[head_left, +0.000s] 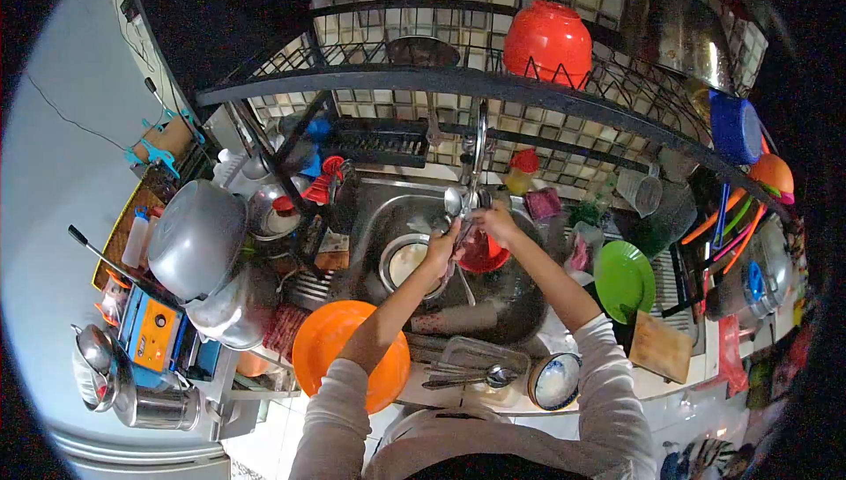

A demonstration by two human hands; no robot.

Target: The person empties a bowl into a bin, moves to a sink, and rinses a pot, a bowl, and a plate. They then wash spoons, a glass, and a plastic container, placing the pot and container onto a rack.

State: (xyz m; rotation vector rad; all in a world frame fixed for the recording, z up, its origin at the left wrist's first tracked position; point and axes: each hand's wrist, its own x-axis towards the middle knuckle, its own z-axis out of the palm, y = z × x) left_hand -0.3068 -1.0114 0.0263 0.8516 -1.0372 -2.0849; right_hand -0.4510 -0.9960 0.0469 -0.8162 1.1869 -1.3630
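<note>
Over the steel sink [361,215], my left hand [439,253] is closed around the handle of a metal spoon [453,201], its bowl pointing up. My right hand [495,223] is right beside it under the tap [480,141], fingers curled onto shiny cutlery that looks like another spoon; the fingers partly hide it. Below my hands a red bowl [490,258] sits in the sink. Left of it lies a round metal bowl [385,270] with pale contents. Another utensil handle [467,288] slants down beneath my hands.
An orange plate [317,357] lies by the left forearm. In front are a clear tray [520,358] with spoons and a patterned bowl [534,383]. At right are a green plate [624,279] and a wooden board [661,348]. A black rack [441,81] crosses above the sink, carrying a red bowl [548,39].
</note>
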